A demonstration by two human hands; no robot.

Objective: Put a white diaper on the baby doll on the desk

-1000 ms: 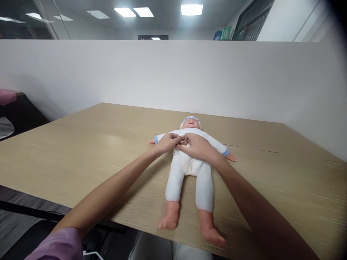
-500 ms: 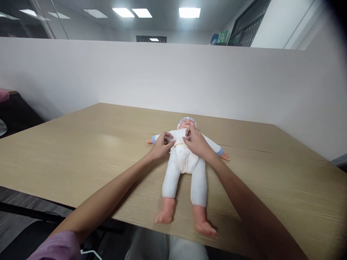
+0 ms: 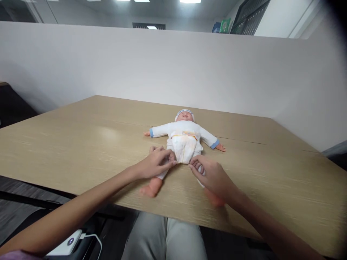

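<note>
A baby doll (image 3: pixel 184 139) in a white suit and cap lies on its back on the wooden table (image 3: pixel 81 141), arms spread, feet toward me. My left hand (image 3: pixel 157 164) is closed around the doll's left-side thigh, gripping the white trouser leg. My right hand (image 3: pixel 213 175) is closed on the other trouser leg, covering most of that leg. A bare foot (image 3: pixel 148 190) sticks out below my left hand near the table's front edge.
White partition walls (image 3: pixel 135 68) close off the table at the back and right. A white power bank with a cable (image 3: pixel 65 245) lies below the table's front edge by my lap. Dark furniture stands at the far left.
Both hands moved from the doll's chest down to its thighs and took hold of the trouser legs. The view tilted down a little.
</note>
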